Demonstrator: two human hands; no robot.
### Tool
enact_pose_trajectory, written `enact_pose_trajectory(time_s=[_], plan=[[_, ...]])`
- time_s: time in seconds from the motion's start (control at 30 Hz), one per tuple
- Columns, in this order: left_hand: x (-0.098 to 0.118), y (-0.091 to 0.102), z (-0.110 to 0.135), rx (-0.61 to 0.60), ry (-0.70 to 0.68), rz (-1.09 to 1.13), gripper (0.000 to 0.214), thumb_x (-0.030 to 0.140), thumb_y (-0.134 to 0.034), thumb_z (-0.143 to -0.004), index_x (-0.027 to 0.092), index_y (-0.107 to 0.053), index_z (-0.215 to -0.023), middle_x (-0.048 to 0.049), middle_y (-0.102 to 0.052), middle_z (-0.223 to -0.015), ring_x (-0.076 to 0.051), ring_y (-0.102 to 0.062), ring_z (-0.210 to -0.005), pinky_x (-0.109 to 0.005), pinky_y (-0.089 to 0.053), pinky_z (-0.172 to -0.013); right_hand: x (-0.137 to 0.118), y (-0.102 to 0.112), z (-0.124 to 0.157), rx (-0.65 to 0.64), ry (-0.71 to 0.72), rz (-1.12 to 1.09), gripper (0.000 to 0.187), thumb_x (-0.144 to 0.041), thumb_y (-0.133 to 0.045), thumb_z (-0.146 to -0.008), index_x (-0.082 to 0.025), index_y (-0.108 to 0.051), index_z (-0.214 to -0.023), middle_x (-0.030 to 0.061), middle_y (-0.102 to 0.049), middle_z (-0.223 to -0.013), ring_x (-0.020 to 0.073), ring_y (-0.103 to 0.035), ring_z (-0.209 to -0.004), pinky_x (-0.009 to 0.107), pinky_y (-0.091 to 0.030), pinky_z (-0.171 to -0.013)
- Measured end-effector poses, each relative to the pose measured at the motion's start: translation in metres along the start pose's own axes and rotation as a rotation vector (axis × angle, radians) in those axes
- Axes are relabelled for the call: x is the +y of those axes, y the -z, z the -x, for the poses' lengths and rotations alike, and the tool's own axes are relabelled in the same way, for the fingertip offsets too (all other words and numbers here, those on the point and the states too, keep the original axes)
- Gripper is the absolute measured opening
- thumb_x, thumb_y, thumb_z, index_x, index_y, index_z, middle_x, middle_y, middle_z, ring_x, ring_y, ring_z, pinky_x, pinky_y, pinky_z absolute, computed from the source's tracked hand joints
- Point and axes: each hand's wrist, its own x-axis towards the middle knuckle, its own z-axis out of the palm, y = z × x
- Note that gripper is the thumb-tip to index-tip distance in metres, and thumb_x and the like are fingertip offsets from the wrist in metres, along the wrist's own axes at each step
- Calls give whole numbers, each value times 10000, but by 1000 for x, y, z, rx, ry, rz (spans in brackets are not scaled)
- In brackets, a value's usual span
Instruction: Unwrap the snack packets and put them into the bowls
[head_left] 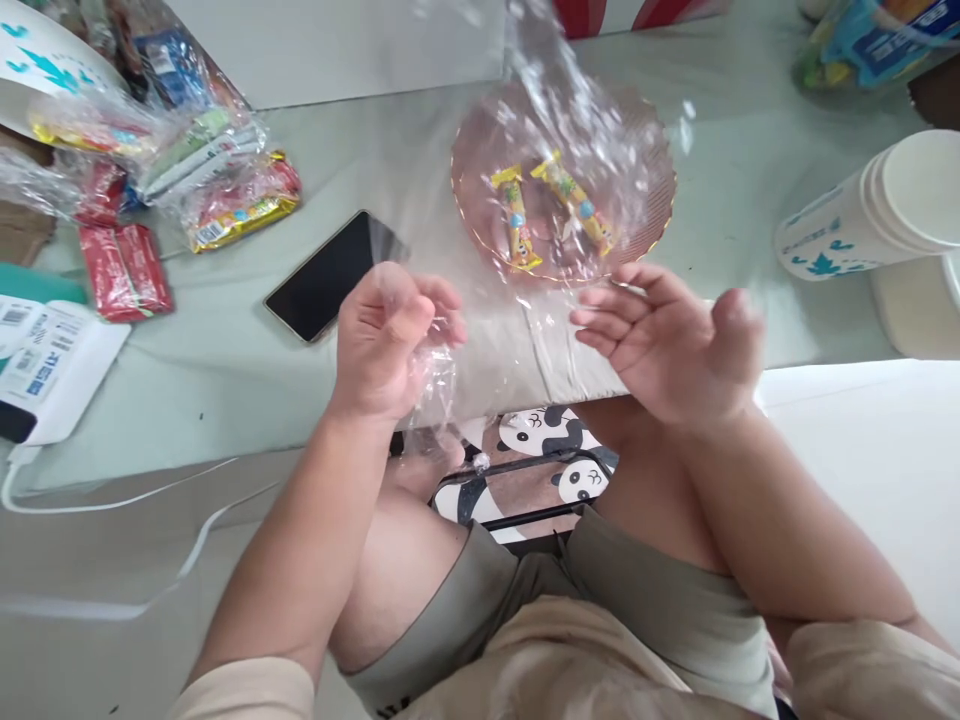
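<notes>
My left hand is closed around a clear plastic bag, which stretches up and away over the table, blurred by motion. Palm up and fingers spread, my right hand is beside the bag's right side and grips nothing that I can see. Beyond both hands, a pink ribbed plate with a gold rim lies partly behind the see-through film. Two small yellow wrapped candies, a left one and a right one, show on the plate.
A dark phone lies left of the plate. Several wrapped snacks and a red packet are farther left, near a white box-like device with a cable. Stacked paper cups stand at right. A panda-patterned surface shows below the table edge.
</notes>
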Motion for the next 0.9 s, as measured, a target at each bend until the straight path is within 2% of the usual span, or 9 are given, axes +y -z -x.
enact_pose_trajectory(time_s=[0.07, 0.17, 0.3, 0.4, 0.47, 0.53, 0.67, 0.8, 0.9], plan=[[-5, -8, 3, 110, -56, -64, 688, 700, -816, -759, 225, -322, -699, 43, -655, -702, -116, -615, -538, -288, -496, -534, 7, -16, 1, -112, -51, -16, 805, -908, -743, -623, -303, -601, -1136, 90, -785, -1200, 290, -768, -1145, 477, -656, -936], [-14, -20, 10, 113, -170, -154, 563, 642, -731, -881, 242, -360, -740, 42, -678, -709, -130, -659, -590, -318, -535, -594, 19, -43, 1, -198, -48, -105, 851, -825, -838, -604, -301, -563, -1216, 82, -782, -1218, 267, -764, -1169, 454, -644, -978], [-19, -24, 19, 86, -202, -225, 437, 594, -649, -964, 253, -434, -796, 40, -690, -735, -146, -704, -678, -323, -552, -626, 28, -61, -2, -3, 21, -36, 486, -578, -835, -780, -263, -575, -1041, -13, -734, -872, 162, -760, -797, 342, -659, -782], [-16, -15, 20, 149, -242, -177, 390, 515, -675, -970, 249, -460, -782, 62, -621, -663, -109, -620, -559, -288, -522, -557, 29, -56, -4, 141, 68, 26, 334, -511, -756, -856, -261, -553, -945, -52, -631, -724, 106, -626, -552, 282, -585, -575], [-12, -6, 20, 142, -250, -164, 353, 460, -705, -957, 252, -467, -802, 70, -592, -651, -100, -609, -531, -269, -526, -531, 29, -49, -3, 184, 108, 67, 308, -497, -726, -894, -300, -559, -1063, -63, -608, -701, 110, -593, -519, 284, -554, -544], [-8, 1, 20, 42, -227, -165, 274, 422, -736, -932, 271, -508, -928, 63, -660, -782, -100, -654, -552, -267, -557, -535, 29, -42, -1, 211, 157, 126, 400, -499, -701, -931, -376, -515, -1263, -68, -604, -701, 129, -609, -539, 302, -556, -569], [-4, 10, 23, -217, -201, -230, 450, 338, -792, -829, 319, -560, -1214, -5, -722, -1201, -136, -751, -667, -303, -623, -578, 24, -38, 5, 175, 226, 265, 672, -565, -661, -961, -473, -316, -1530, -59, -636, -741, 148, -627, -568, 349, -581, -635], [1, 11, 24, -195, -247, -437, 146, 265, -708, -857, 229, -729, -997, -20, -770, -848, -182, -746, -743, -332, -640, -686, 17, -38, 7, 85, 392, 288, 801, -689, -685, -890, -467, -304, -1558, -43, -640, -765, 178, -631, -621, 390, -608, -682], [6, 10, 23, -229, -418, -550, 296, 192, -753, -797, 233, -744, -1090, -10, -780, -870, -167, -721, -735, -313, -621, -676, 15, -35, 8, 41, 478, 444, 648, -587, -781, -838, -418, -528, -1411, -8, -651, -835, 201, -653, -717, 415, -617, -735]])
